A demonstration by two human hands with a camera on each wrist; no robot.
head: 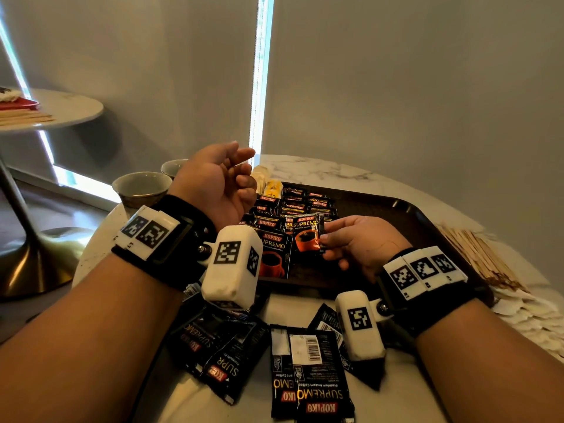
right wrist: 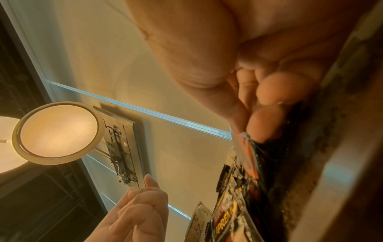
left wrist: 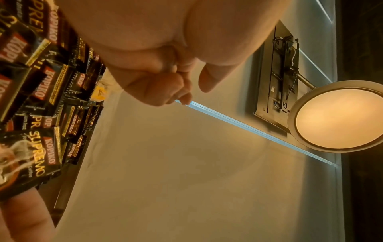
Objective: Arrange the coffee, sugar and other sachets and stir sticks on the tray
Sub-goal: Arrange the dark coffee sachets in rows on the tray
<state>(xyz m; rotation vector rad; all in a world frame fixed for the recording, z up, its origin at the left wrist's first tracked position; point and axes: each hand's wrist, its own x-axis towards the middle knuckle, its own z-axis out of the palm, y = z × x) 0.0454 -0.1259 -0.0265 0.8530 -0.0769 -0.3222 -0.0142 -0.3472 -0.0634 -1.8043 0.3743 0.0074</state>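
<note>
A dark brown tray (head: 396,215) sits on the marble table and carries rows of black Kopiko coffee sachets (head: 293,206). My right hand (head: 341,242) pinches one Kopiko Supremo sachet (head: 306,236) by its edge just above the tray's near part. My left hand (head: 235,175) hovers palm up over the tray's left end, fingers loosely curled and holding nothing. Several loose coffee sachets (head: 311,377) lie on the table in front of the tray. In the left wrist view the held sachet (left wrist: 27,157) shows at the lower left.
Wooden stir sticks (head: 482,257) lie in a heap right of the tray, with white sachets (head: 525,312) beside them. Two cups (head: 142,187) stand left of the tray. A yellow tea sachet (head: 273,187) lies at the tray's far left corner. A second round table (head: 61,108) stands further left.
</note>
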